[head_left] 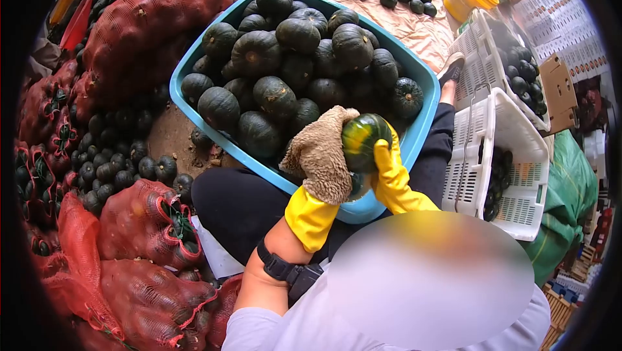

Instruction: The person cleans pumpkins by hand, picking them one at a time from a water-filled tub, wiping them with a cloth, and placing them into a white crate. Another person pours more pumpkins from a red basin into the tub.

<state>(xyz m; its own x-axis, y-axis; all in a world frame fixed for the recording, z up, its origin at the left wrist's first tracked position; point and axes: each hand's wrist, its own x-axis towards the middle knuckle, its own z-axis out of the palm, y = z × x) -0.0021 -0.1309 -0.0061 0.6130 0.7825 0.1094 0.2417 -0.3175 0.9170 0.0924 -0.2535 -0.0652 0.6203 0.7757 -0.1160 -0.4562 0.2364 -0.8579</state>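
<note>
- Two hands held one squash (363, 138) over the tub's (360, 211) near rim
- Closed on it: the left hand (321, 157), in a brown mitt, on its left side; the right hand (389, 164), yellow-gloved, on its right
- Dark squashes (298, 59) filled the tub; crates (518, 150) stood right, red sacks (149, 21) left

The squash (363, 138) between the hands is dark green, with a yellow-orange blotch and pale streaks. The left hand (321, 157) wears a tan, fuzzy mitt over a yellow glove. The right hand (391, 168) is in plain yellow. At 12 o'clock the tub (194, 66) is teal-blue and its heaped squashes (298, 59) are blackish green and ribbed. The sacks (149, 21) at 9 o'clock are red mesh. The crates (518, 157) at 3 o'clock are white lattice.
</note>
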